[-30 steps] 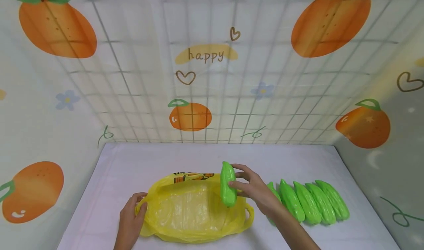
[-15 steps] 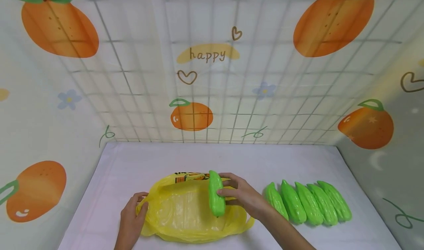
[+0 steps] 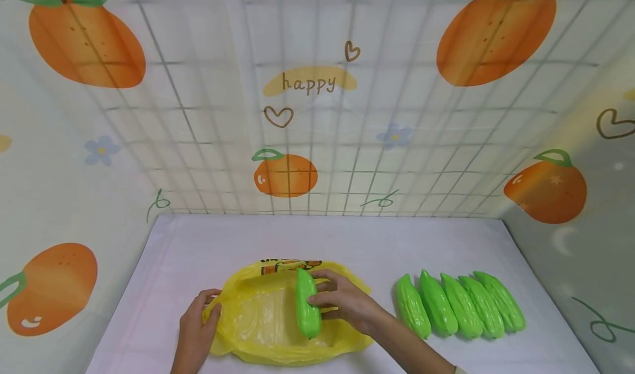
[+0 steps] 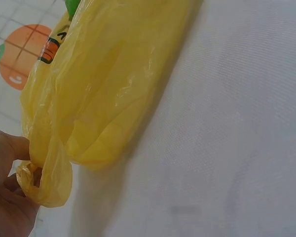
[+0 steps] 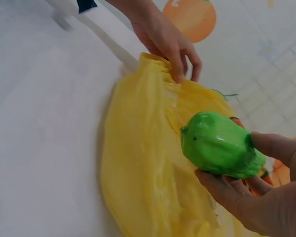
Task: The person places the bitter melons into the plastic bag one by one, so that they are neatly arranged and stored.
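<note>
A yellow plastic bag (image 3: 263, 313) lies on the white table with its wide mouth facing up. My left hand (image 3: 194, 327) pinches its left handle (image 4: 52, 182) between thumb and fingers. My right hand (image 3: 347, 303) grips a glossy bright-green gourd (image 3: 307, 310) from its right side, thumb and fingers round it. The gourd stands nearly upright above the bag's mouth. From the right wrist view, its blunt end (image 5: 202, 140) points towards the left hand (image 5: 170, 47). The bag's right handle is hidden behind my right hand and forearm.
To the right of the bag, several similar green gourds (image 3: 458, 305) lie side by side in a slanted row on the white table (image 3: 238, 236). A cloth (image 3: 317, 126) printed with oranges and a grid hangs behind and at both sides.
My right hand has carried the green gourd left and down, from the bag's right edge to over its opening. The left hand keeps its hold on the bag.
</note>
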Action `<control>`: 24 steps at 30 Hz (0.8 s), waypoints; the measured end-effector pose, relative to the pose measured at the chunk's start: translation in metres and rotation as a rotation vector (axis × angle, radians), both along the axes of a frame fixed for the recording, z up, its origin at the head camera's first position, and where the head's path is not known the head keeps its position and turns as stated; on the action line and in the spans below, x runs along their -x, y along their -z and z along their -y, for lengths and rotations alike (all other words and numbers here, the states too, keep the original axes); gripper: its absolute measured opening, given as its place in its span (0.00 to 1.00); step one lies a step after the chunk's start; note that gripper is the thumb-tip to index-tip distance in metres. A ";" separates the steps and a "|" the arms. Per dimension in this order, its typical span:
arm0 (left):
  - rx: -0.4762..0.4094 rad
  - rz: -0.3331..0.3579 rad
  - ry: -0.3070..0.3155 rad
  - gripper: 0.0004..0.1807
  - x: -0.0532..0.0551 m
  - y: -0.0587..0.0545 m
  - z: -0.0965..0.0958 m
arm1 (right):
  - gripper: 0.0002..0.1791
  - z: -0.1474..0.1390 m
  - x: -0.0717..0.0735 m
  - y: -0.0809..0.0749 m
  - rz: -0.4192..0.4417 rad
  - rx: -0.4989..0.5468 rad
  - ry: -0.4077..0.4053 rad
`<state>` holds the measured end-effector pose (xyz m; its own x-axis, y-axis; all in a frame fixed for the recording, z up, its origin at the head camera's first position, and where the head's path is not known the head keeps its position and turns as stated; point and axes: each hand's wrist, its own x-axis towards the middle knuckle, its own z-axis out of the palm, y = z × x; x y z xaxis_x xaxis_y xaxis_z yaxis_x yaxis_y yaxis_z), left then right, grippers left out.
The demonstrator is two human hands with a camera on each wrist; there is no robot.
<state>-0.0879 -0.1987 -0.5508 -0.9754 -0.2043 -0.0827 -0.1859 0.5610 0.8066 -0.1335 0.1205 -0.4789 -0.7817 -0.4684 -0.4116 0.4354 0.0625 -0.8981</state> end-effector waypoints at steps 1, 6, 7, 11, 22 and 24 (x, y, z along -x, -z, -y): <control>-0.002 0.004 -0.003 0.14 0.000 0.000 0.000 | 0.38 0.002 0.000 0.001 0.008 0.000 0.002; 0.002 0.014 -0.007 0.14 0.001 0.000 0.000 | 0.38 0.014 -0.004 0.006 0.055 0.016 0.017; 0.005 0.015 -0.006 0.14 0.001 0.000 0.000 | 0.38 0.016 -0.004 0.007 0.064 0.019 0.021; 0.016 0.016 -0.001 0.14 0.001 0.002 0.001 | 0.37 0.025 -0.006 0.008 0.095 0.012 0.034; -0.013 0.017 0.009 0.14 0.002 0.002 0.002 | 0.34 0.049 -0.007 0.023 0.182 0.037 0.074; -0.008 0.009 0.009 0.14 0.002 0.002 0.002 | 0.34 0.053 -0.007 0.025 0.184 0.053 0.080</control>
